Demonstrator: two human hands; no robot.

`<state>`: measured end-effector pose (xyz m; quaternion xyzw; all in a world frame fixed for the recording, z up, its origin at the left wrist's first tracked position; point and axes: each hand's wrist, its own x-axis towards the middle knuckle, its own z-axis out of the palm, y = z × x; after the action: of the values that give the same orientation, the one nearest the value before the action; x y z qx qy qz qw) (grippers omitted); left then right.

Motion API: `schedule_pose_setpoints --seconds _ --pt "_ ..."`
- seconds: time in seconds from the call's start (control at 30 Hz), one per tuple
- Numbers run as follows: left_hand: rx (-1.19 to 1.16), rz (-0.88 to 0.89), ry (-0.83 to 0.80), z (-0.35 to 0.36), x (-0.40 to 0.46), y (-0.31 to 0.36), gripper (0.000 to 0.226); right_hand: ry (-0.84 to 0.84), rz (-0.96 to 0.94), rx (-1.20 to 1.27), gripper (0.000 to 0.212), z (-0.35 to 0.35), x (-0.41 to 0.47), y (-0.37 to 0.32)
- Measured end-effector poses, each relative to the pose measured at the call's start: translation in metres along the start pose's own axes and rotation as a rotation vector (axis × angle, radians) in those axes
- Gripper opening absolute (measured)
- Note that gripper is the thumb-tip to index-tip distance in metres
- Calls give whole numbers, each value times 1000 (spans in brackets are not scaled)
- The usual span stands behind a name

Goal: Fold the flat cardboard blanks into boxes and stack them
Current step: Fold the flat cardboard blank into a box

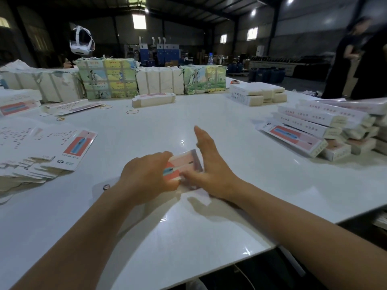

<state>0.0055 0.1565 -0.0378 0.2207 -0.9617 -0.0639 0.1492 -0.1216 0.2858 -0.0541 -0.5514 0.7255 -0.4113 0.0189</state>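
Observation:
A cardboard blank [184, 164], white with a pink and red panel, lies on the white table [209, 237] in front of me, partly folded. My left hand [146, 176] grips its left side, fingers curled over the top edge. My right hand [211, 166] rests against its right side with fingers straight and pointing away, thumb pressed on the panel. A fanned pile of flat blanks [41, 151] lies at the left. Folded boxes [326, 128] are stacked at the right.
Wrapped bundles [109, 78] line the table's far edge, with smaller stacks of blanks [154, 100] and white boxes [257, 94] before them. Rubber bands [132, 111] lie on the table. A headset [81, 41] hangs at the back left. People [360, 59] stand at the far right.

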Motion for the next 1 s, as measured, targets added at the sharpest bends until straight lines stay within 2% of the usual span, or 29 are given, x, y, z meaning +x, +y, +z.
schedule_pose_setpoints --seconds 0.1,0.2,0.27,0.33,0.4,0.47,0.6,0.67,0.73,0.83,0.9,1.0 --pt "1 31 -80 -3 -2 -2 54 -177 -87 -189 95 -1 -3 6" --pt "18 12 -88 -1 0 -5 62 -94 -131 -295 81 0 -2 6" --pt "78 42 96 5 2 -7 66 -6 -135 -441 76 -2 0 8" --pt "79 88 314 8 4 -10 62 99 -61 -576 74 -17 6 12" --pt "41 95 419 14 6 -15 58 206 52 -577 70 -47 14 19" --pt "-1 44 350 25 10 -20 55 331 147 -498 62 -91 21 29" --pt "-128 -73 49 39 18 -24 49 683 264 -510 42 -189 20 64" --pt "-111 -71 16 44 24 -29 54 781 377 -590 37 -227 11 86" --pt "-109 -69 21 48 27 -34 61 798 539 -695 39 -253 1 107" --pt "-110 -74 20 49 28 -35 65 684 771 -791 39 -267 -13 132" --pt "-103 -70 7 46 28 -32 61 613 851 -791 38 -267 -18 140" --pt "-124 -71 5 42 26 -26 52 602 892 -804 39 -265 -17 138"
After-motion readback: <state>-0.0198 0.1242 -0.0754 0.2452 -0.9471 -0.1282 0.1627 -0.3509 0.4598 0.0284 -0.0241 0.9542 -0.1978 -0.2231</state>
